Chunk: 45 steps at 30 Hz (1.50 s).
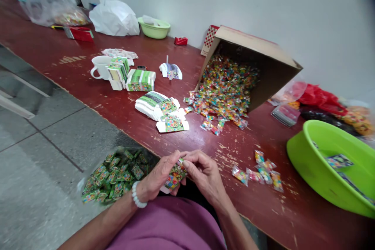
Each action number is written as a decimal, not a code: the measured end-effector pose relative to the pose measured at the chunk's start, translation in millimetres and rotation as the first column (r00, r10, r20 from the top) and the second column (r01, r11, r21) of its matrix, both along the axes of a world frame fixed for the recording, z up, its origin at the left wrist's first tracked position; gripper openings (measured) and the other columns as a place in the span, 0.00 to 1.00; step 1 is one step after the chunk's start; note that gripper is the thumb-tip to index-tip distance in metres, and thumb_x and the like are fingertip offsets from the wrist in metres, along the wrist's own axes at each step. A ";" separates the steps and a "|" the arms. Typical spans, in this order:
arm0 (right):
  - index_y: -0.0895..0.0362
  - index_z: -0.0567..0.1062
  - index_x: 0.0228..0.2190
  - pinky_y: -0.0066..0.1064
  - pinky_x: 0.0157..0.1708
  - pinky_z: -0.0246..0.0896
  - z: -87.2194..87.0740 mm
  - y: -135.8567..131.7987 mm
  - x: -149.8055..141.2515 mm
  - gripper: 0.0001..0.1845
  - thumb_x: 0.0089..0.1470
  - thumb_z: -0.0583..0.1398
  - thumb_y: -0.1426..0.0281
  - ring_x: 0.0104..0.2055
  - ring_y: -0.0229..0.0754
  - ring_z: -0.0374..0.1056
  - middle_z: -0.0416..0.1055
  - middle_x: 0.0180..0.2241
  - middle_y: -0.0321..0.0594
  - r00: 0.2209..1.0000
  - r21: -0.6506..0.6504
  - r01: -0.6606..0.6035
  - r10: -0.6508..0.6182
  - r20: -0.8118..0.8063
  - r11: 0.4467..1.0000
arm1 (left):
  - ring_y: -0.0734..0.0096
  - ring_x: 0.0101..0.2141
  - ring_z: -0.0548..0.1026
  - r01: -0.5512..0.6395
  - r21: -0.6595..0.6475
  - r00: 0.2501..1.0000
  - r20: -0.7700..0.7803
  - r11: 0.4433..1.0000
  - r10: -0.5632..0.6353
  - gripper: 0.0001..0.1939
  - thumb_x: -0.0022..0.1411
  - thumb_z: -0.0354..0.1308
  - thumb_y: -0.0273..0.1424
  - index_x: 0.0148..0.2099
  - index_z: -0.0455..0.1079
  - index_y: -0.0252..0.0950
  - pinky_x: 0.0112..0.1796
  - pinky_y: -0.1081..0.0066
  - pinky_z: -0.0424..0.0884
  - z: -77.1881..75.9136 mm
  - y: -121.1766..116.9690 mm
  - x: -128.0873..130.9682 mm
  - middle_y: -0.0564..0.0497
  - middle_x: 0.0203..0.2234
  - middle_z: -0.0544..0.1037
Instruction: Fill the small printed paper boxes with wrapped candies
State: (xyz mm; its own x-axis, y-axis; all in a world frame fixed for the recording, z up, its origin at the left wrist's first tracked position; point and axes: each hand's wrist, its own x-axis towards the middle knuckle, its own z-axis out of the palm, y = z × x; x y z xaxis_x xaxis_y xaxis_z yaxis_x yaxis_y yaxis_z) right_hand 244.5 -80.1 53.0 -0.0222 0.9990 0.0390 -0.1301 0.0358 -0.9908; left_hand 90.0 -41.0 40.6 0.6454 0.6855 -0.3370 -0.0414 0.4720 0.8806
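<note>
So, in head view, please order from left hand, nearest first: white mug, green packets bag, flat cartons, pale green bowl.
1. Green packets bag: left.
2. Flat cartons: ahead.
3. White mug: farther, left.
4. Pale green bowl: by wall.

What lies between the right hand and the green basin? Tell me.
Wrapped candies lie between the right hand and the green basin, in the head view.

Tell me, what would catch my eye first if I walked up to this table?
The big cardboard box tipped on its side stands out, with a heap of colourful wrapped sweets spread from its mouth across the red table. At the right, a bright green basin holds a few printed packets. At the near edge, the left hand and right hand hold a small printed carton.
</note>
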 end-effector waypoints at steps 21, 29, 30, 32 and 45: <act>0.52 0.78 0.33 0.36 0.39 0.64 -17.6 -7.2 0.2 0.08 0.61 0.58 0.70 0.36 0.44 0.70 0.76 0.30 0.40 0.845 0.335 0.112 -0.267 0.463 0.936 | 0.77 0.18 0.70 -0.005 -0.003 1.000 0.014 1.000 0.005 0.32 0.66 0.50 0.52 0.63 0.65 0.37 0.18 0.78 0.64 -2.7 3.3 1.9 0.48 0.30 0.77; 0.53 0.76 0.28 0.32 0.33 0.66 -30.6 0.2 -2.9 0.08 0.60 0.60 0.69 0.31 0.41 0.71 0.76 0.32 0.39 0.858 0.256 0.291 -0.370 0.356 0.922 | 0.76 0.16 0.70 -0.028 -0.096 0.996 0.076 0.995 0.035 0.31 0.66 0.49 0.52 0.61 0.66 0.37 0.17 0.77 0.65 -3.8 2.0 10.3 0.50 0.27 0.75; 0.53 0.76 0.29 0.33 0.35 0.66 -28.8 1.8 -3.2 0.08 0.60 0.60 0.70 0.33 0.42 0.73 0.77 0.32 0.40 0.844 0.298 0.289 -0.389 0.370 0.910 | 0.76 0.16 0.70 -0.037 -0.138 0.995 0.088 0.990 0.049 0.31 0.66 0.49 0.52 0.61 0.67 0.37 0.16 0.77 0.65 -6.1 0.7 11.1 0.51 0.26 0.75; 0.53 0.77 0.29 0.33 0.36 0.67 -25.1 3.3 -4.3 0.08 0.60 0.59 0.71 0.34 0.42 0.74 0.78 0.34 0.40 0.849 0.310 0.262 -0.371 0.376 0.914 | 0.76 0.15 0.70 -0.052 -0.215 0.993 0.091 0.975 0.073 0.32 0.66 0.48 0.53 0.60 0.67 0.36 0.15 0.77 0.64 -10.7 -1.3 11.6 0.53 0.23 0.73; 0.53 0.76 0.45 0.35 0.46 0.68 -36.2 32.4 35.9 0.13 0.64 0.55 0.64 0.45 0.44 0.73 0.76 0.44 0.43 0.812 0.154 0.206 -0.256 0.525 0.966 | 0.71 0.21 0.76 -0.096 -0.261 0.984 0.122 0.961 0.131 0.28 0.66 0.52 0.49 0.63 0.61 0.42 0.23 0.73 0.72 -6.1 6.9 6.0 0.51 0.28 0.76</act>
State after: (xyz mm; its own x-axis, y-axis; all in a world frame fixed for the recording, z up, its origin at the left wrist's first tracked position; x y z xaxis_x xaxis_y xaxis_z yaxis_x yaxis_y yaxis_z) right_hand 280.5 -47.7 16.8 0.1663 0.9705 0.1744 0.4436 0.0843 -0.8923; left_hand 95.9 -34.1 34.5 0.6206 0.6606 -0.4224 -0.2195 0.6635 0.7152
